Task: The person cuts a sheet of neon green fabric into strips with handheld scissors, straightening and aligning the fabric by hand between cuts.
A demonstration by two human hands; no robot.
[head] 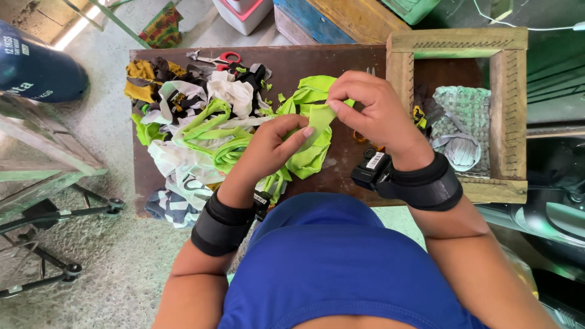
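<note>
Under both hands a dark wooden table (359,61) is carrying a heap of fabric scraps (201,122) beside the left hand (271,149), which is pinching a lime-green strip (317,119) that the right hand (375,109) is gripping, best kept taut.

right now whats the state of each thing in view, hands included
left hand: pinching the green strip
right hand: pinching the same strip's upper end
green fabric strip: held between both hands above the table
fabric scrap pile: loose, tangled on the table
scissors: lying flat, untouched
wooden frame: resting on the table, holding a part-woven mat
</note>
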